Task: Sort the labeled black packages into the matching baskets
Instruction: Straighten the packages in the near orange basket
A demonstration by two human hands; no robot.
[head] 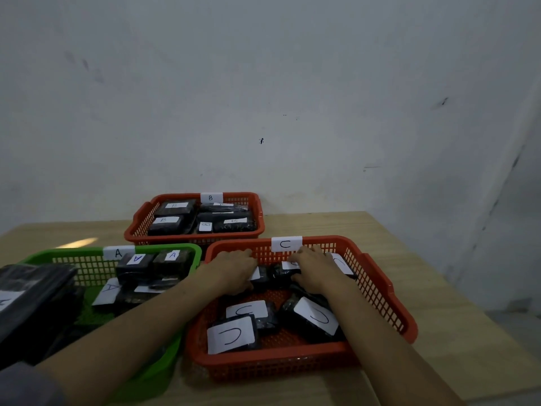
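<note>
Nearly sorted: both hands clamped on a black package inside basket C; baskets A, B beside it already filled.

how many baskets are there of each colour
red baskets: 2, the one tagged B at the back and the one tagged C in front, where the left hand and right hand rest on a black package
green baskets: 1, tagged A
total: 3
</note>
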